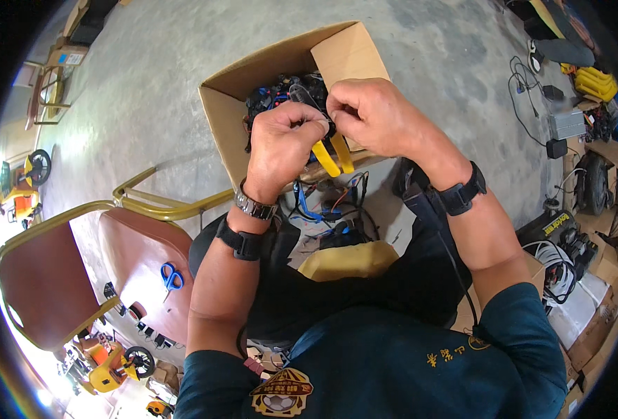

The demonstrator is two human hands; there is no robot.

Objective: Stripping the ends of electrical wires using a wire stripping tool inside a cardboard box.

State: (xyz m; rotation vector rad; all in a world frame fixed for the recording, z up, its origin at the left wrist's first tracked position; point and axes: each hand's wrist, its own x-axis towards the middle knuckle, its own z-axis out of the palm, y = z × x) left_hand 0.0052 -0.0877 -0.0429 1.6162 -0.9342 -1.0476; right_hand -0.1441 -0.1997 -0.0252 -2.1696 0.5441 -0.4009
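Two yellow ride-on machines stand at the far left, one higher up [23, 187] and one lower [106, 373]. Next comes a brown-seated chair [145, 241] with a gold-coloured metal frame; blue-handled scissors [172, 276] lie on its seat, with small black parts [157, 339] strung out below them.

Farther right, the left hand [284, 143] is closed in a pinch, thumb against forefinger, above the near side of an open cardboard box [351, 52]. Whatever sits in that pinch is too small to tell. Inside the box lies a dark tangle of cables and parts [270, 99], and just beside the left fingertips two yellow handles [326, 160] slant down over the near edge; their upper ends are hidden behind the fingers. Below the box, loose wires [302, 202] in blue, red and black hang over a yellow pad [351, 262].

The right hand [375, 115] is curled closed close to the left, its thumb bent in toward the forefinger; whether anything is between them I cannot tell. Work this fine would go best with both pinches kept near each other, the forearms steady, and any pull short and even. I would keep the fingers clear of the yellow handles, and mind that the thin cord [450, 255] by the right forearm doesn't snag. At the far right, black adapters [556, 148] and a coiled white cable [559, 269] lie well apart from the hands.
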